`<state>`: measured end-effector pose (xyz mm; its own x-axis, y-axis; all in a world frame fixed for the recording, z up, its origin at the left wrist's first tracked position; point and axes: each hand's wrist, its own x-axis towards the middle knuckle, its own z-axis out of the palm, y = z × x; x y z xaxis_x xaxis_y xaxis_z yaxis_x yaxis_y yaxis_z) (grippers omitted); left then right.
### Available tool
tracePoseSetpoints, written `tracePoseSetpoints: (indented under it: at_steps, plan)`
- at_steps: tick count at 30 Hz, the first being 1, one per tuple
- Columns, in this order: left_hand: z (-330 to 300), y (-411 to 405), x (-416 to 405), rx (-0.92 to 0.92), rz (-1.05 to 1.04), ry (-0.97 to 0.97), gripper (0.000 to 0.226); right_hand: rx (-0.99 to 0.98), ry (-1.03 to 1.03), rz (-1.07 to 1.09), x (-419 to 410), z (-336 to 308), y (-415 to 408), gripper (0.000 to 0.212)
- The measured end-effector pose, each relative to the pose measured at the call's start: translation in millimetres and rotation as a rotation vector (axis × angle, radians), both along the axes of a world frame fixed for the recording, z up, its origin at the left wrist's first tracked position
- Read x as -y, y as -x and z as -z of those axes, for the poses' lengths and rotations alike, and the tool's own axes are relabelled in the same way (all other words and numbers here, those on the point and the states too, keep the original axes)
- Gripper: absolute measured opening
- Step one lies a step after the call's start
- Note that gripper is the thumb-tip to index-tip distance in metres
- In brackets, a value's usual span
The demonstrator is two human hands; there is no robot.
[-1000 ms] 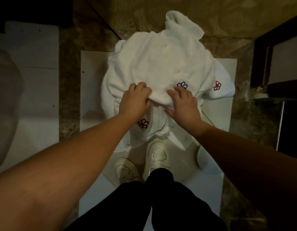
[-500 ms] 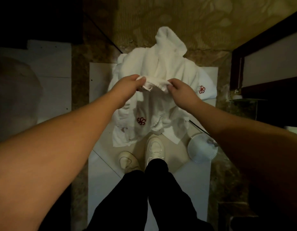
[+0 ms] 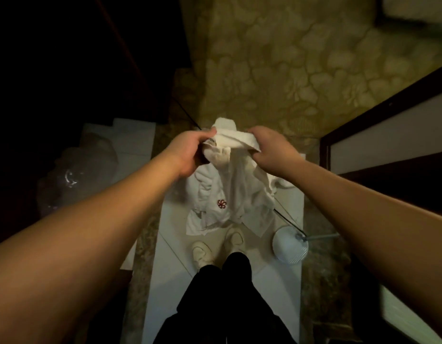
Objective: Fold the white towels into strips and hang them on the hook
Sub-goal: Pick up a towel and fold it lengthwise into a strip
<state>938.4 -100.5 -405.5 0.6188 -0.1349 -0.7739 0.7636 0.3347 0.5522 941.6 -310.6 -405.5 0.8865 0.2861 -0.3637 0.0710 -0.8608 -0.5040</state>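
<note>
Nearest the camera, two bare forearms reach forward from the lower corners, above dark trousers [image 3: 224, 306] and a pair of pale shoes [image 3: 216, 247] standing on a light tiled floor [image 3: 165, 256]. Below and to the right of the right grip, a round white drain cover or dish [image 3: 290, 248] lies on the floor with a thin metal rod running off to its right. Farther out, the left hand [image 3: 190, 152] has its fingers and thumb curled round the left end of a white towel [image 3: 227, 142], pinching it close to a small sewn label. The right hand [image 3: 269, 150] closes its fingers over the other end of the same bunched edge, so both grips are shut tight on the cloth, near each other, with a short taut band of towel stretched between them. The rest of the towel hangs down from the two grips in loose folds toward the shoes, and a red flower emblem [image 3: 221, 204] shows on the hanging part, below the left grip. Whether the hanging cloth is one towel or several bunched together is hard to tell. Just beyond the grips, a white rolled lump of towel [image 3: 224, 124] stands up behind the stretched band. Past that rises a wall with a mottled tan pattern [image 3: 289, 58]. Left of the left grip the room falls into darkness, with a crumpled clear plastic bag [image 3: 73, 180] faintly visible low down. To the right of the right grip, a dark frame [image 3: 378, 115] edges pale panels.
</note>
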Motion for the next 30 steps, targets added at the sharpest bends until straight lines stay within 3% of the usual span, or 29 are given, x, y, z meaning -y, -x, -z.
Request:
tracePoseSetpoints:
  at_steps: [3,8,14,23,30]
  plan:
    - [-67.1,23.1,-23.9,-0.002,-0.124,0.093,0.019,0.024,0.007,-0.035,-9.7,-55.2,7.7,0.041]
    - [-164.0,74.9,-50.4,0.089,-0.233,0.181,0.025,0.081,-0.12,0.117,-36.6,-128.8,37.5,0.04]
    - [-239.4,141.6,-77.4,0.217,-0.387,0.276,0.036,0.04,-0.217,0.266,-56.6,-160.0,74.6,0.019]
    - [-276.6,274.8,-106.0,0.417,-0.581,0.156,0.048,0.034,-0.318,0.195,-75.7,-166.0,132.1,0.021]
    - [-315.8,405.1,-116.1,0.43,-0.763,-0.151,0.05,0.066,-0.488,0.002,-112.4,-213.7,189.5,0.014]
